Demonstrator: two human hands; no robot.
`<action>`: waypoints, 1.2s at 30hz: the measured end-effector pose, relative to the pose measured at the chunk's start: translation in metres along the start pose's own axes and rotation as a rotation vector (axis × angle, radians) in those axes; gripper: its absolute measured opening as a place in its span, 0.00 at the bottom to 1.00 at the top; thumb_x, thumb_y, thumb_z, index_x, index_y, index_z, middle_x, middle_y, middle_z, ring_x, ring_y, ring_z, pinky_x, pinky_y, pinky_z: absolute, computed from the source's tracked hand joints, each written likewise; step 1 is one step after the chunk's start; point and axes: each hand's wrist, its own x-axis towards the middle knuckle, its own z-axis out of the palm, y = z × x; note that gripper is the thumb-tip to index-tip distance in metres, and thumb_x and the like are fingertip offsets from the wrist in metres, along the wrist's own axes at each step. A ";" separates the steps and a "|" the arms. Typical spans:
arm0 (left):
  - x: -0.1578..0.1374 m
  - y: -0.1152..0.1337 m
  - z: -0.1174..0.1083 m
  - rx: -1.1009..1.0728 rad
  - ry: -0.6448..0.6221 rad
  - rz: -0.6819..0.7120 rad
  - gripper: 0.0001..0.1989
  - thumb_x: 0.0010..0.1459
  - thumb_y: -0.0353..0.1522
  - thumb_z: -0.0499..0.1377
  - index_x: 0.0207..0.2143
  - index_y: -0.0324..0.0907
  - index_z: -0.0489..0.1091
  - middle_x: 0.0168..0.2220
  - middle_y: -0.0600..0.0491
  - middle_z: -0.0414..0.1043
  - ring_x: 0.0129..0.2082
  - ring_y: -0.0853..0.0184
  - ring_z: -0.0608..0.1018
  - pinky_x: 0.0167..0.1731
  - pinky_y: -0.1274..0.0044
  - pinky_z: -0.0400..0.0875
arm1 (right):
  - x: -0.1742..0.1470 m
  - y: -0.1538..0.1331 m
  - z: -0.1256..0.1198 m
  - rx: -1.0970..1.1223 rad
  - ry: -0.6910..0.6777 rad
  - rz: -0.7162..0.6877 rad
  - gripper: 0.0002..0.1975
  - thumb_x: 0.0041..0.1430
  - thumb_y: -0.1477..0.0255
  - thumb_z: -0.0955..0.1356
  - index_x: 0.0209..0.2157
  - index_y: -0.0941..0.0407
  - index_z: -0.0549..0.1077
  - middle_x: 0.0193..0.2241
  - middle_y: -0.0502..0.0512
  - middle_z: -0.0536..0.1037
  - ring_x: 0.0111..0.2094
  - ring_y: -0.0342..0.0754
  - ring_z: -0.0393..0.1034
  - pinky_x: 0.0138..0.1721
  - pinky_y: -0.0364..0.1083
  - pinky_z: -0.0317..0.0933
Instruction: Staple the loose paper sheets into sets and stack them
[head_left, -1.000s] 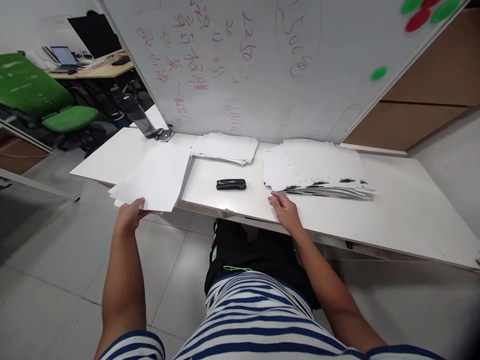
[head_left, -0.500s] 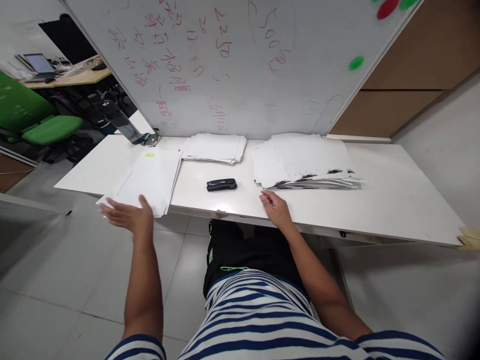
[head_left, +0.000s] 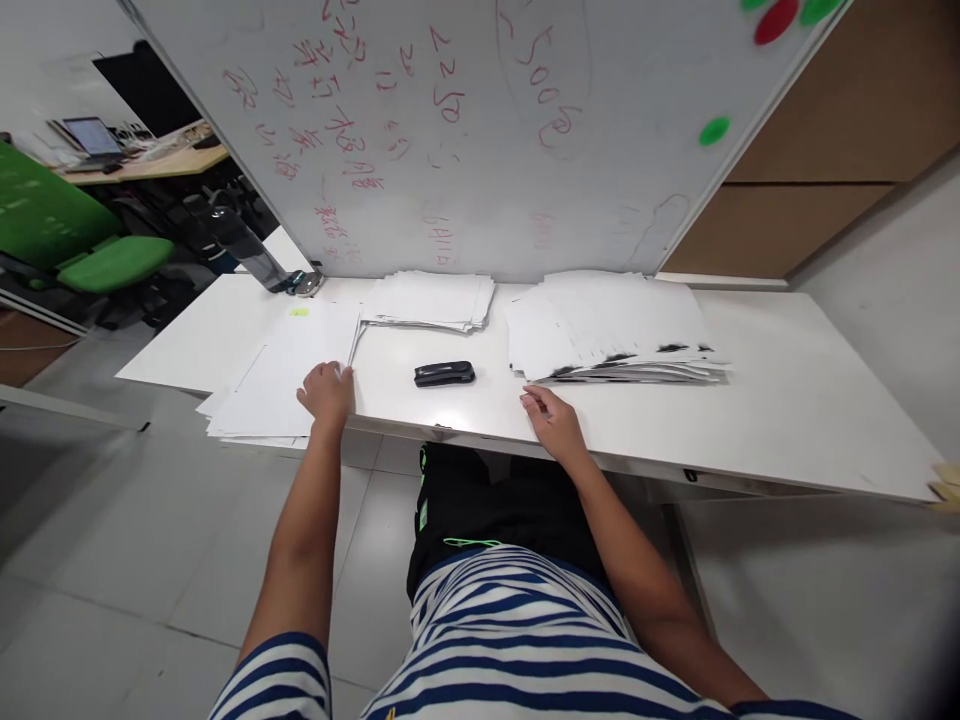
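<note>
My left hand [head_left: 328, 393] is at the right edge of a stack of white paper [head_left: 262, 375], with its fingers bent over the sheets and the thumb by their edge. A small yellow-green mark [head_left: 299, 312] shows on the top sheet, and the stack hangs over the desk's front edge. My right hand [head_left: 553, 420] rests at the front edge of the desk with its fingers curled together, and nothing shows in it. Just beyond it lies a thick stack of paper [head_left: 607, 320] with black smudges along its near edge. Between my hands lies a black stapler [head_left: 444, 373].
Another stack of paper [head_left: 427, 300] lies at the back of the white desk [head_left: 795, 400], below a whiteboard [head_left: 480, 180] with red writing. A dark bottle [head_left: 251, 245] leans at the back left. A green chair [head_left: 116, 263] is off to the left.
My left hand, spread over the near left part of the left stack before, has moved right to that stack's right edge and bent its fingers. The right hand has stayed in place.
</note>
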 end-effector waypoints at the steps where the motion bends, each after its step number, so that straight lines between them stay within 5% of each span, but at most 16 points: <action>1: 0.003 -0.001 -0.001 0.001 -0.006 0.003 0.21 0.67 0.42 0.49 0.54 0.42 0.70 0.60 0.38 0.68 0.61 0.47 0.66 0.60 0.50 0.54 | 0.000 0.000 0.000 0.005 0.001 0.002 0.21 0.64 0.55 0.64 0.50 0.53 0.77 0.44 0.58 0.82 0.44 0.53 0.77 0.50 0.54 0.69; 19: 0.021 -0.020 -0.008 0.023 -0.046 0.058 0.21 0.67 0.42 0.50 0.54 0.43 0.71 0.58 0.40 0.69 0.59 0.47 0.68 0.57 0.53 0.59 | 0.000 0.000 0.000 0.031 -0.007 0.008 0.22 0.64 0.55 0.64 0.51 0.52 0.77 0.44 0.57 0.82 0.45 0.53 0.77 0.51 0.54 0.69; 22: 0.007 0.004 -0.007 0.035 0.024 0.079 0.20 0.66 0.36 0.50 0.55 0.38 0.69 0.59 0.36 0.67 0.61 0.47 0.65 0.59 0.53 0.57 | 0.000 -0.002 0.000 0.012 -0.015 0.009 0.21 0.65 0.55 0.63 0.50 0.52 0.77 0.45 0.57 0.82 0.45 0.53 0.77 0.51 0.54 0.69; 27: -0.050 0.081 0.001 -0.130 -0.081 0.553 0.21 0.67 0.41 0.50 0.57 0.42 0.69 0.61 0.42 0.66 0.64 0.52 0.63 0.63 0.58 0.52 | -0.003 -0.002 0.003 -0.027 0.002 -0.030 0.20 0.66 0.56 0.62 0.50 0.52 0.77 0.45 0.56 0.81 0.45 0.52 0.76 0.49 0.52 0.71; 30: -0.085 0.125 0.015 -0.189 -0.115 0.645 0.23 0.67 0.45 0.51 0.58 0.44 0.68 0.60 0.41 0.68 0.64 0.50 0.63 0.64 0.58 0.51 | -0.001 -0.001 -0.002 -0.160 0.109 -0.163 0.20 0.69 0.60 0.59 0.50 0.53 0.76 0.49 0.60 0.79 0.52 0.53 0.73 0.55 0.54 0.67; 33: -0.099 0.154 0.033 -0.182 -0.084 0.607 0.26 0.64 0.44 0.55 0.59 0.40 0.67 0.57 0.36 0.68 0.61 0.45 0.64 0.61 0.56 0.52 | 0.013 -0.002 -0.020 -0.424 0.124 -0.291 0.21 0.69 0.67 0.57 0.57 0.55 0.72 0.59 0.63 0.72 0.64 0.55 0.62 0.65 0.57 0.56; 36: -0.092 0.167 0.046 -0.220 -0.116 0.651 0.24 0.64 0.42 0.57 0.58 0.43 0.67 0.57 0.39 0.68 0.61 0.47 0.64 0.60 0.57 0.54 | 0.034 -0.006 -0.043 -0.719 0.087 -0.261 0.29 0.66 0.72 0.59 0.68 0.58 0.57 0.69 0.64 0.57 0.72 0.62 0.42 0.69 0.67 0.41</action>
